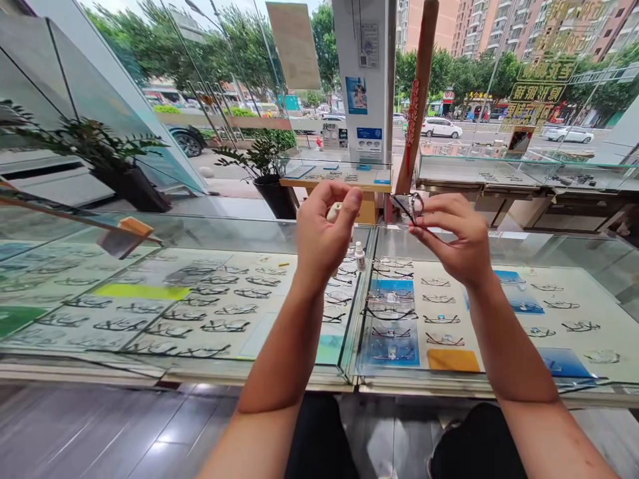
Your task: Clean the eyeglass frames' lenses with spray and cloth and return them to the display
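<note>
My left hand (327, 233) is raised above the glass counter, its fingers curled round a small white rounded object (334, 212). The fingers hide most of that object, so its kind does not show. To the right, at about the same height, my right hand (454, 233) pinches a pair of dark-framed eyeglasses (413, 205) between thumb and fingers. The eyeglasses are tilted and lie apart from the left hand. Below and between the hands, a small white bottle (360, 256) stands upright on the counter.
The glass display case (367, 299) spans the front, with rows of eyeglasses inside. An orange-topped stand (136, 228) is at left. Potted plants (272, 179), a farther case (339, 174) and a wooden post (418, 100) stand near the window.
</note>
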